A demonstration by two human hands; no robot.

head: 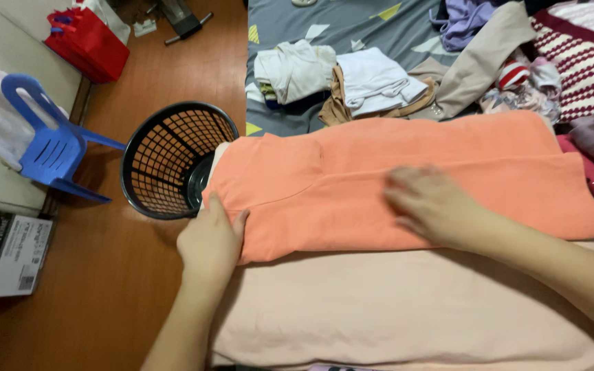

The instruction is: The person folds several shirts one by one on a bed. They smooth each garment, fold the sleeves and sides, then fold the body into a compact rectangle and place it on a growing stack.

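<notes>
1. The orange garment (407, 185) lies folded lengthwise on the bed, its long axis running from the bed's left edge to its right.
2. The left hand (211, 237) pinches the garment's near-left corner at the edge; the right hand (431, 206), blurred, lies flat and unclenched on the middle, gripping nothing.
3. Pale bedding (393, 309) carries it; a black basket (166, 158) stands on the wooden floor (104, 288) beside the left edge; folded clothes (352, 86) lie well beyond.
</notes>
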